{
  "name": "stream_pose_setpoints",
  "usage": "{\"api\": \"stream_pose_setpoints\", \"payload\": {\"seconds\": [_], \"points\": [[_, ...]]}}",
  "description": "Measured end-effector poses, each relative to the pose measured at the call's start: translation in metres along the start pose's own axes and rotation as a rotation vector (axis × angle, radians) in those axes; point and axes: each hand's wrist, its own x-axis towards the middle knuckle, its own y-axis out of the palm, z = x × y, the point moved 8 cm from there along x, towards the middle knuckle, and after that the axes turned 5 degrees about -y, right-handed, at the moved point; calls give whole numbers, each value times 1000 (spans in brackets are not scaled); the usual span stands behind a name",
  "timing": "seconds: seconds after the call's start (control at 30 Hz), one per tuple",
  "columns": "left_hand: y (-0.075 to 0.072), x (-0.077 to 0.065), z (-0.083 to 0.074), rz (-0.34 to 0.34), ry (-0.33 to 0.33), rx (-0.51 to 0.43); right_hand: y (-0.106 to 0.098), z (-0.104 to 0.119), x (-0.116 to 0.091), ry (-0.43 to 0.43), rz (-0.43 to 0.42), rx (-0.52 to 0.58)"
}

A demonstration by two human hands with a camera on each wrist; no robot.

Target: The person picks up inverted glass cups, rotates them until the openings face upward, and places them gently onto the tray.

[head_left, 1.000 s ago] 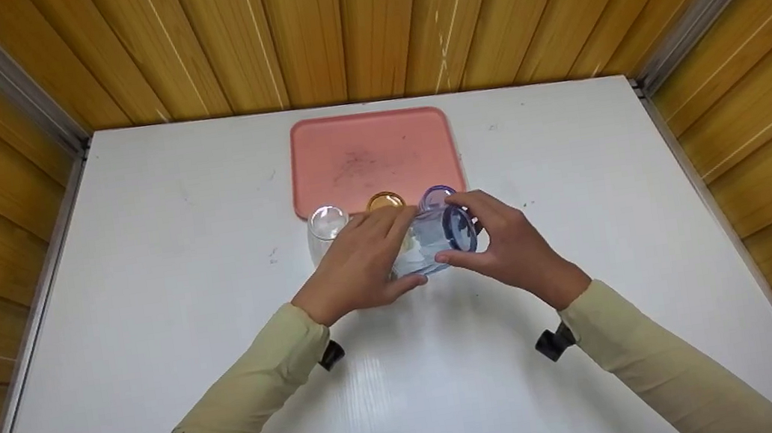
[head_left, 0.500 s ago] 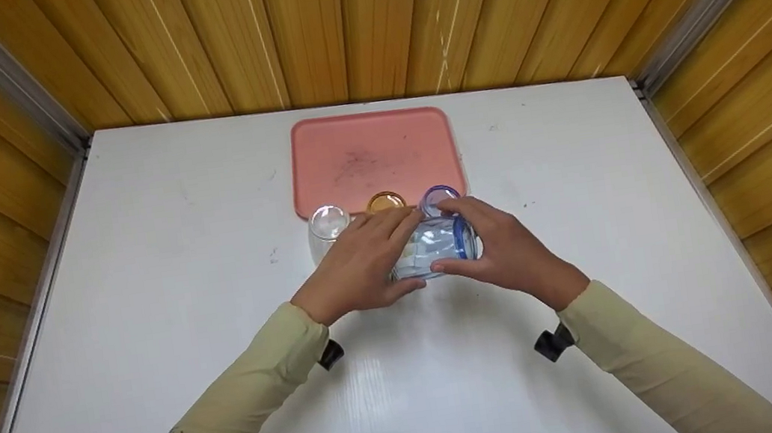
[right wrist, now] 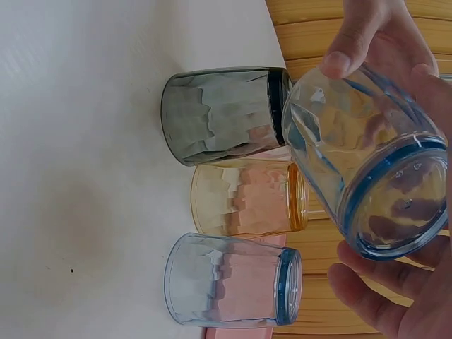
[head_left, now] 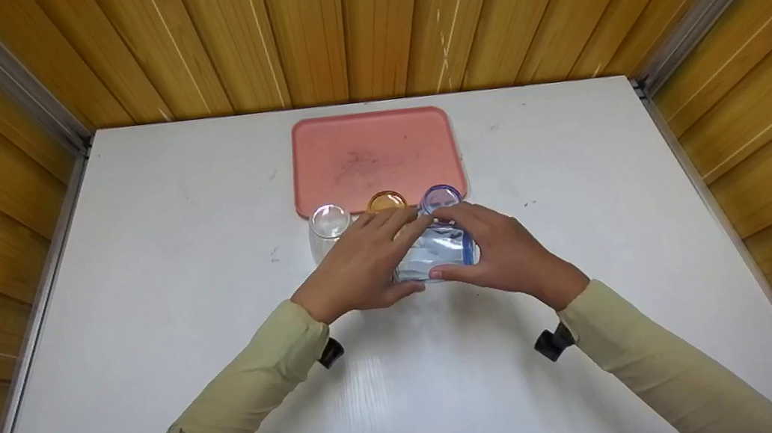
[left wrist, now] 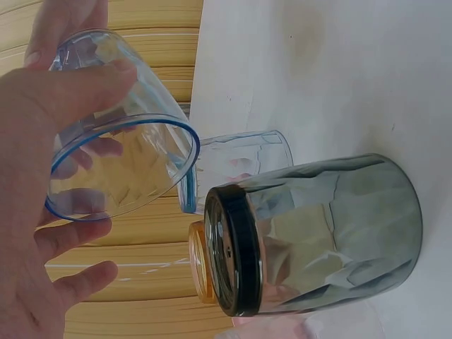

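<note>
A blue-tinted drinking glass (head_left: 432,251) is held tilted on its side above the table, one end toward each hand. My left hand (head_left: 359,265) holds its open mouth end, thumb and fingers around the blue rim (left wrist: 192,152). Around the thick blue base (right wrist: 392,194), my right hand (head_left: 507,245) curls its thumb and fingers. Beyond the hands stand upside-down glasses: a clear one (head_left: 328,226), an amber one (right wrist: 247,198) and another blue one (right wrist: 233,279). A grey glass (left wrist: 332,236) with a dark base stands inverted too; the hands hide it in the head view.
A pink tray (head_left: 373,154) lies at the back of the white table (head_left: 202,197), just behind the inverted glasses. Wood-patterned panels (head_left: 374,22) enclose the table's back and sides.
The held glass has turned in the hands, its base swinging from partly facing the head camera to nearly edge-on. The right fingers and thumb have shifted slightly left along it.
</note>
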Motion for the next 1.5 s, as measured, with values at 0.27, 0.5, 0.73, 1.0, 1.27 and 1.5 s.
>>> {"api": "stream_pose_setpoints", "payload": {"seconds": [0.27, 0.5, 0.73, 1.0, 1.27, 1.5], "points": [[-1, 0, -2, 2, 8, 10, 2, 0, 0, 28, 40, -3], [-2, 0, -4, 6, 23, 18, 6, -2, 0, 72, 86, -22], [-7, 1, -8, -39, 67, 33, 11, -7, 0, 85, 118, -39], [-8, 1, -10, -43, 84, 30, 15, -9, -1, 112, 140, -18], [-8, 1, -8, -28, 49, -18, 14, -12, -3, 135, 125, 68], [-7, 0, -4, -30, 24, -59, 12, -13, -3, 115, 110, 107]]}}
